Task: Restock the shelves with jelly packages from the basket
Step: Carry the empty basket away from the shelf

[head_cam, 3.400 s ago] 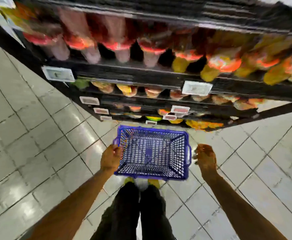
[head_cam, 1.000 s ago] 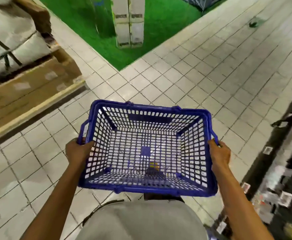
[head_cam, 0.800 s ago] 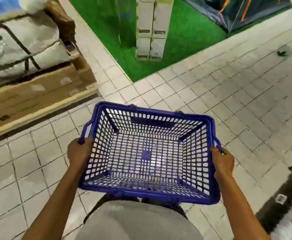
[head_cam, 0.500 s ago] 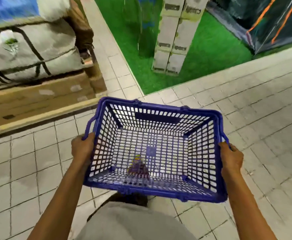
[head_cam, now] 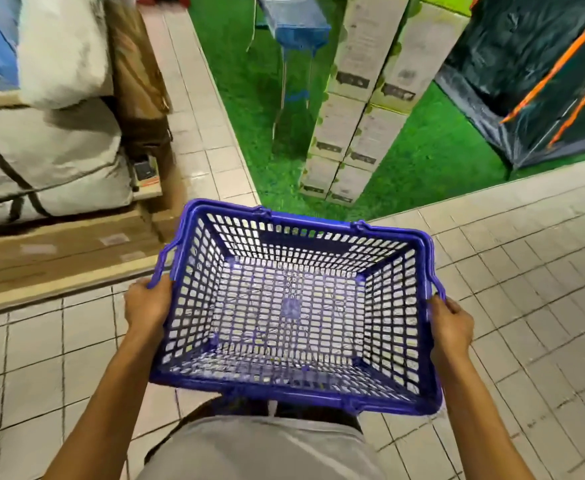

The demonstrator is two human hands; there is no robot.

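I see the blue plastic lattice basket [head_cam: 396,306] held before the torso, over the beige tiled floor [head_cam: 526,271]. The left hand [head_cam: 147,306] grasps its left rim and the right hand [head_cam: 452,323] its right rim. Ahead, green turf [head_cam: 422,161] bears stacked cardboard boxes [head_cam: 356,109] and a dark tent [head_cam: 526,81]. To the left, a wooden pallet [head_cam: 59,258] carries strapped white bundles [head_cam: 41,157].

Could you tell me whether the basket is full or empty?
Empty: the basket shows a bare mesh bottom, with nothing lying inside.

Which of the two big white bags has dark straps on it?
The bottom bag: dark straps cross it, while the top bag stacked on it is plain white.
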